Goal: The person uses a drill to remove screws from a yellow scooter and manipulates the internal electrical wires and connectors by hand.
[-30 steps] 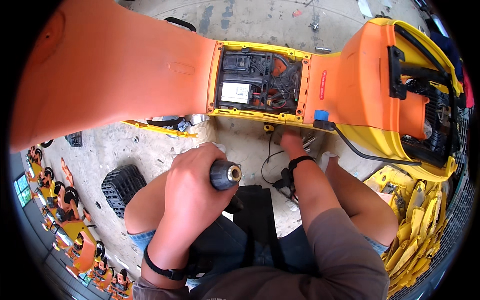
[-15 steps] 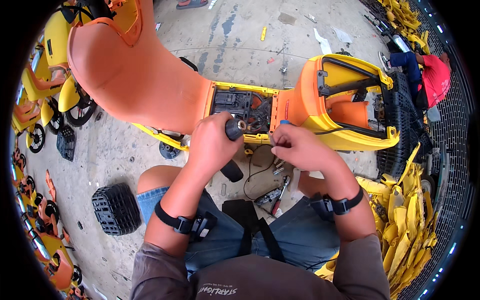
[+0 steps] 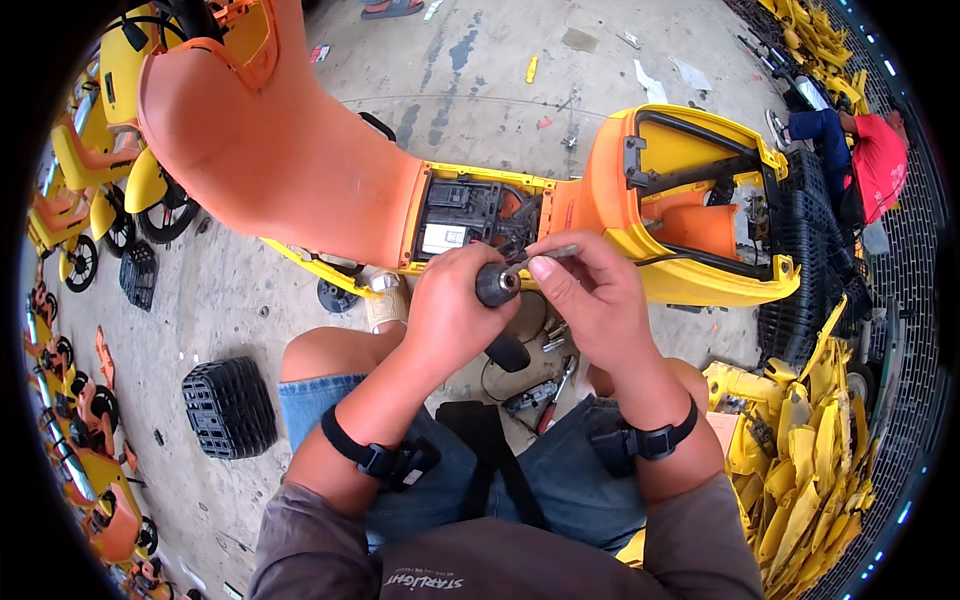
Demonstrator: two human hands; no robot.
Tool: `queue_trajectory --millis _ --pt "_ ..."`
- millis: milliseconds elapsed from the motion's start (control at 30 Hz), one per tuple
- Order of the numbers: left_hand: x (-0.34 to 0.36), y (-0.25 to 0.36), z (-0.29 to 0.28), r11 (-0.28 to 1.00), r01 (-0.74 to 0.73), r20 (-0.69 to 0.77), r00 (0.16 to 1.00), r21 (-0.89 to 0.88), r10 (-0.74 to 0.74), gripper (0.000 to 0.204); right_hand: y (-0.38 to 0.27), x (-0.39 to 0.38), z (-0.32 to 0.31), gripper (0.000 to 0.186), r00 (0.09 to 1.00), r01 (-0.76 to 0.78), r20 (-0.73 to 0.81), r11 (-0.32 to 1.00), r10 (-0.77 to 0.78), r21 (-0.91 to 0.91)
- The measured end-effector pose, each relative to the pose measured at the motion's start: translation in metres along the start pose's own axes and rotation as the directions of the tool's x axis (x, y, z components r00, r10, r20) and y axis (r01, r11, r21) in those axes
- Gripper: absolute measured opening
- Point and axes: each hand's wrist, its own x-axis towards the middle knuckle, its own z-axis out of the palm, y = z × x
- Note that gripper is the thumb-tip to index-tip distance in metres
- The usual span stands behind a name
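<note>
My left hand (image 3: 450,310) is clenched round a black handheld power drill (image 3: 491,285) with a silver-ringed nose, while my right hand (image 3: 602,310) pinches a thin, greyish, rod-like piece (image 3: 556,252) beside it, both before the open-topped, orange-and-yellow plastic scooter body (image 3: 310,180).

Bright, diffuse light; pale grey concrete floor (image 3: 215,315) evenly lit, shadows soft. Smooth orange plastic scooter panel (image 3: 290,165) washed pinkish. Black cylindrical drill chuck (image 3: 492,286) has a small metallic glint. Fisheye bends dark grey brick wall (image 3: 922,290); corners black.
</note>
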Motion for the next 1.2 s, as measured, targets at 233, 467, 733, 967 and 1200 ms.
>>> queue_trajectory --millis 233,467,733,967,1200 --pt "-0.005 0.002 0.013 0.995 0.03 0.059 0.998 -0.093 -0.025 0.028 -0.001 -0.006 -0.012 0.016 0.969 0.244 0.025 0.939 -0.246 -0.244" --pt "-0.009 0.008 0.023 0.974 0.129 0.113 0.988 -0.186 -0.109 0.029 -0.004 -0.011 -0.019 0.019 0.918 0.389 0.11 0.812 -0.381 -0.434" --pt "-0.011 0.003 0.027 0.97 0.103 0.109 0.991 -0.221 -0.08 0.03 -0.007 -0.019 -0.023 0.044 0.975 0.218 0.128 0.89 -0.181 -0.401" --pt "-0.014 0.003 0.023 0.949 0.153 0.126 0.985 -0.276 -0.122 0.029 0.002 -0.017 -0.023 0.025 0.954 0.299 0.113 0.914 -0.278 -0.275" --pt "-0.016 0.0 0.023 0.951 0.141 0.123 0.986 -0.276 -0.111 0.031 0.009 -0.016 -0.013 0.03 0.961 0.275 0.105 0.926 -0.256 -0.258"
